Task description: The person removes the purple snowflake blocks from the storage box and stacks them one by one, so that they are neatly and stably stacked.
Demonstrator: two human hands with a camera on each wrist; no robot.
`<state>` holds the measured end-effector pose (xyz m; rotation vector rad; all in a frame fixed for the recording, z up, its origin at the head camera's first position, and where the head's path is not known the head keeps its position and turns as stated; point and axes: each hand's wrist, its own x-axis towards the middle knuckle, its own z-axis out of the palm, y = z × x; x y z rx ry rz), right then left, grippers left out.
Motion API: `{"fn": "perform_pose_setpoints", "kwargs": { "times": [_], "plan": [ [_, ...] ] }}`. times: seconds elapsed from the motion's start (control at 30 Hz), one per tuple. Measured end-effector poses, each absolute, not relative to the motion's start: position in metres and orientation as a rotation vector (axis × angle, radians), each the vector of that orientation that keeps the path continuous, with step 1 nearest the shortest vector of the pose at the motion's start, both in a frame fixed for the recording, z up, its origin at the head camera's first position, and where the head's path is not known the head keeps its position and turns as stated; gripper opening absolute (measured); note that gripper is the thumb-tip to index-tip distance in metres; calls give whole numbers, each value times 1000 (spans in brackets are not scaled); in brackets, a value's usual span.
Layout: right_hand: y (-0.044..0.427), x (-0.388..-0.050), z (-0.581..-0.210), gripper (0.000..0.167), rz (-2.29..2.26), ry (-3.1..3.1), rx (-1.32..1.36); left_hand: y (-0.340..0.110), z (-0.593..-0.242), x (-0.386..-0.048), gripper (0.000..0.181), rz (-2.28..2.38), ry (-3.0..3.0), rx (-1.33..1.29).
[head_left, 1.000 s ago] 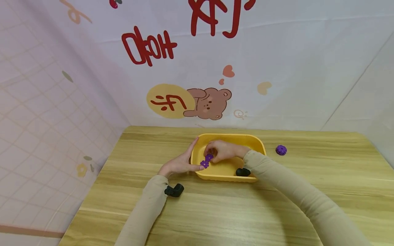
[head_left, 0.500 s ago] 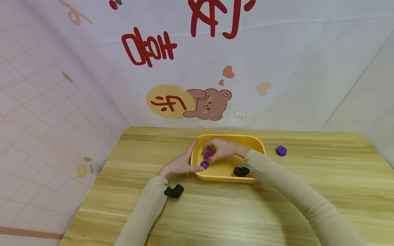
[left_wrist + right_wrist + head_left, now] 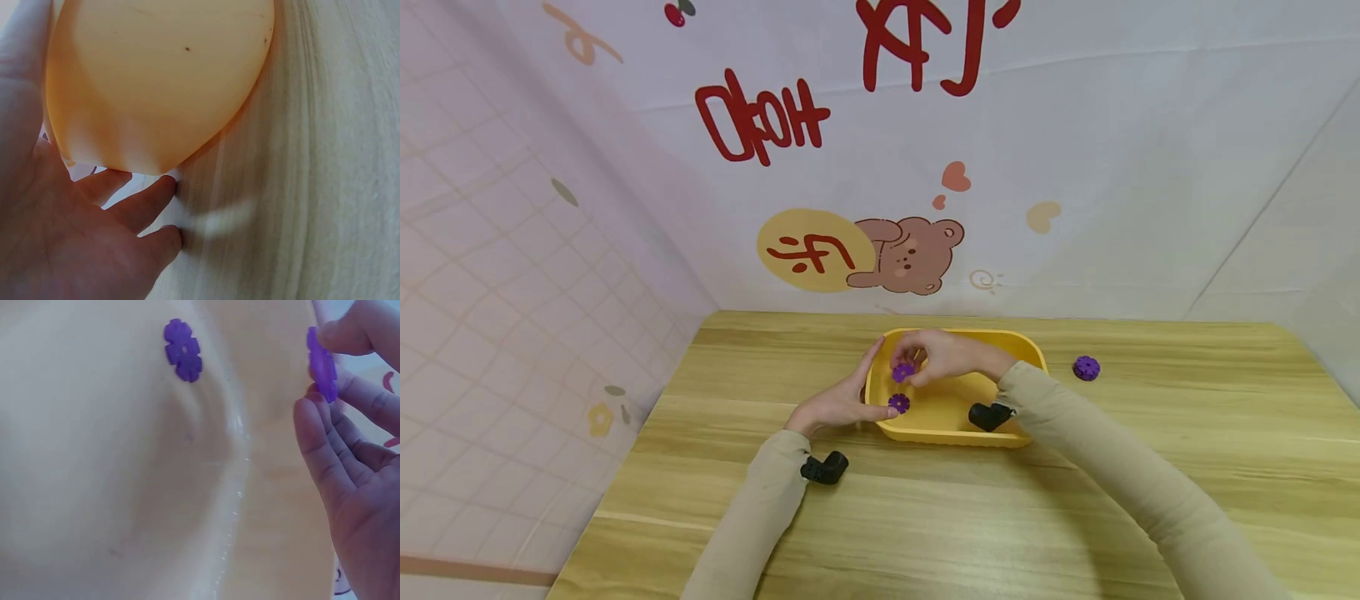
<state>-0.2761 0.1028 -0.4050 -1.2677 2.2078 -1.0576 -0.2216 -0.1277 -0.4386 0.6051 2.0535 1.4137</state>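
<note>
A yellow plastic bin (image 3: 958,437) stands on the table. My left hand (image 3: 835,405) is spread around its left end, the thumb over the near rim and the index finger along the far corner. In the left wrist view, the other fingers (image 3: 147,209) lie mostly straight by the outer wall (image 3: 162,81). My right hand (image 3: 938,354) is over the bin, pinching a purple snowflake disc (image 3: 322,365) between thumb and fingers. Another purple snowflake disc (image 3: 184,350) lies inside the bin, close to my left thumb in the head view.
To the right of the bin, a small stack of purple snowflake discs (image 3: 1086,367) sits on the wooden table (image 3: 925,525). A printed white cloth (image 3: 1112,167) hangs behind the table's far edge. Black wrist cameras sit on both sleeves.
My right hand has lifted the pinched disc slightly up and away from the disc lying in the bin, widening the gap between them. My left hand has stayed in place.
</note>
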Motion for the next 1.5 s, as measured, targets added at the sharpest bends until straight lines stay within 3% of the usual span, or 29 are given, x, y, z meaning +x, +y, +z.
{"fn": "perform_pose_setpoints", "kwargs": {
  "times": [0.57,1.07,1.5],
  "plan": [
    [135,-260,-370,26,-1182,2210,-1254,-126,-436,-219,115,1435,2042,562],
    [193,-253,-365,29,-1279,2298,-1095,-126,-437,-219,115,1413,2098,526],
    [242,-252,-380,28,-1414,2367,-1132,-126,-438,-220,115,1391,2118,532]
  ]
}}
